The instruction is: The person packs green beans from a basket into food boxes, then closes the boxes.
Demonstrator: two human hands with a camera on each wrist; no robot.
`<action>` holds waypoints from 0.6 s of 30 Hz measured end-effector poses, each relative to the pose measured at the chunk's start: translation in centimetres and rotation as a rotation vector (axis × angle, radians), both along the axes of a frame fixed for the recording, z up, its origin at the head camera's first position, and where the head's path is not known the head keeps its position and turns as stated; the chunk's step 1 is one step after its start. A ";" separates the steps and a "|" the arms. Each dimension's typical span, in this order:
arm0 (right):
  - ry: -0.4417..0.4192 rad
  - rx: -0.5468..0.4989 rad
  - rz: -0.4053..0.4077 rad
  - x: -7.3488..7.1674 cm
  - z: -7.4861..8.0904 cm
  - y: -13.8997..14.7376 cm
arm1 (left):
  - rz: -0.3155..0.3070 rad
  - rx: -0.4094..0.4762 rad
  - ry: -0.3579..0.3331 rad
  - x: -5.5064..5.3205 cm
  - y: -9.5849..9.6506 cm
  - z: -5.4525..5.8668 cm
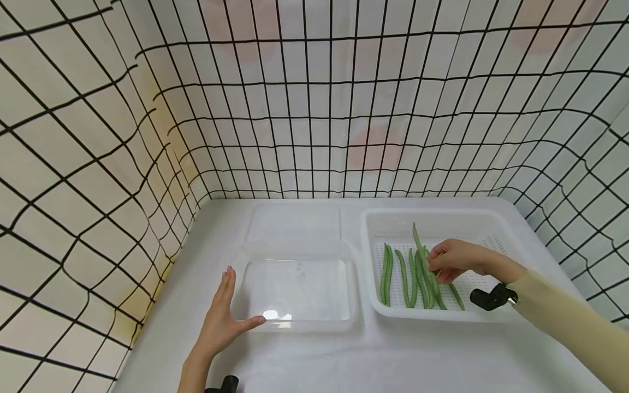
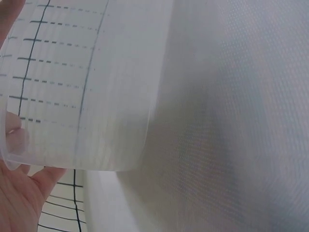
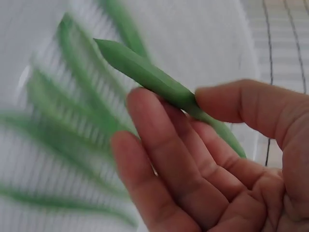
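My right hand (image 1: 457, 259) pinches one green bean (image 3: 145, 72) between thumb and fingertips, over a white perforated basket (image 1: 442, 314). Several more green beans (image 1: 386, 275) lie side by side in that basket, blurred in the right wrist view. To the left stands a clear plastic container (image 1: 295, 289) with no beans in it. Along its left front corner, my left hand (image 1: 218, 322) rests with fingers straight and thumb spread over the front rim. In the left wrist view, fingers (image 2: 48, 180) show beside the container's see-through wall (image 2: 120, 96).
A clear lid-like flap (image 1: 295, 222) lies behind the container. Black wire grid panels (image 1: 331, 114) stand at the back and both sides of the white-covered table (image 1: 393, 360). Basket and container sit close together, with a narrow gap between them.
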State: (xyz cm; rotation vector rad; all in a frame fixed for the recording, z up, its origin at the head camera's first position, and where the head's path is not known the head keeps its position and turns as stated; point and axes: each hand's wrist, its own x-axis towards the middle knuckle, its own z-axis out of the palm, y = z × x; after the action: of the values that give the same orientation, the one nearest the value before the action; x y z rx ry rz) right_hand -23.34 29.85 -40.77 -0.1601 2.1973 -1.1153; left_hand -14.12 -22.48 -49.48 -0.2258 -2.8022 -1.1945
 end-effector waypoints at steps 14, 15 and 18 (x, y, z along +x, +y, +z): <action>0.067 -0.161 0.087 0.3 1.4 -12.5 | 0.008 0.000 0.022 0.1 0.1 -0.1; 0.055 -0.177 0.087 0.2 1.1 -13.6 | 0.008 -0.002 0.024 0.1 0.0 -0.1; 0.009 -0.219 0.100 -0.1 0.2 -17.0 | 0.008 -0.004 0.024 -0.1 0.0 -0.2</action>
State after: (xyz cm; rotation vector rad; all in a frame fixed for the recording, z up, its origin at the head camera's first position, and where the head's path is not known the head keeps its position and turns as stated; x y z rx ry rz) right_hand -23.40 12.84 -40.57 -0.3654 2.0472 -1.2979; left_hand -14.23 -22.50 -49.64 -0.2278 -2.7831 -1.1770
